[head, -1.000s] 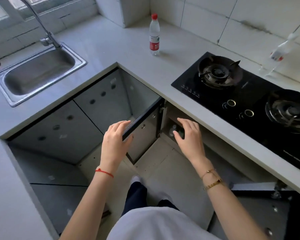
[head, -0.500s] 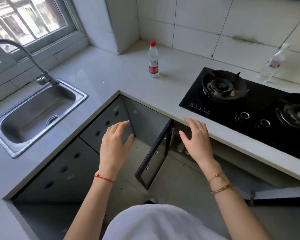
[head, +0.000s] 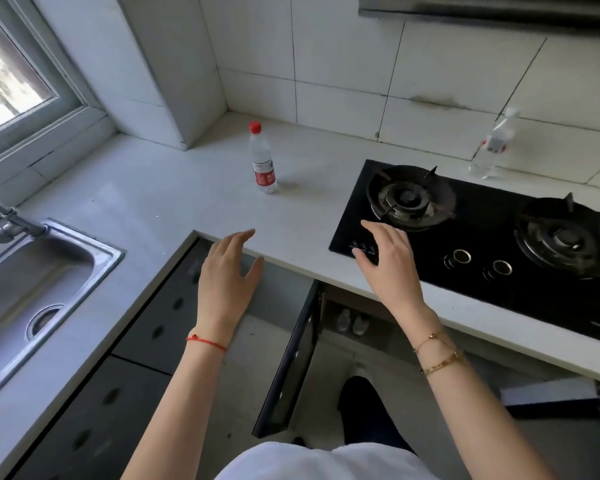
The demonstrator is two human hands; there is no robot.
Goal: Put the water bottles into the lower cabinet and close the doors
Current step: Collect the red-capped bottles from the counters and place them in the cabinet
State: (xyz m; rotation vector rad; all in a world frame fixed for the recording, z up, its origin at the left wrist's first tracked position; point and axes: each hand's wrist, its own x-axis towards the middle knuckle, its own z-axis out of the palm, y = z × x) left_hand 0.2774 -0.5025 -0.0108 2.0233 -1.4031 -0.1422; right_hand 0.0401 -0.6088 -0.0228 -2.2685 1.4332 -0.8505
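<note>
A clear water bottle (head: 262, 159) with a red cap and red label stands upright on the white counter near the corner. A second clear bottle (head: 492, 147) stands against the wall tiles behind the stove. Two bottle tops (head: 352, 322) show inside the lower cabinet under the counter. The dark cabinet door (head: 291, 368) hangs open, edge toward me. My left hand (head: 227, 282) hovers open at the counter's inner corner, holding nothing. My right hand (head: 387, 263) hovers open over the stove's front left edge, also empty.
A black two-burner gas stove (head: 471, 233) fills the counter on the right. A steel sink (head: 32, 292) with a tap lies at left. Another open door edge (head: 551, 398) shows at lower right. A window is at upper left.
Both hands have risen from the cabinet door and opening up to counter level. My view has lifted from the cabinet toward the counter and wall.
</note>
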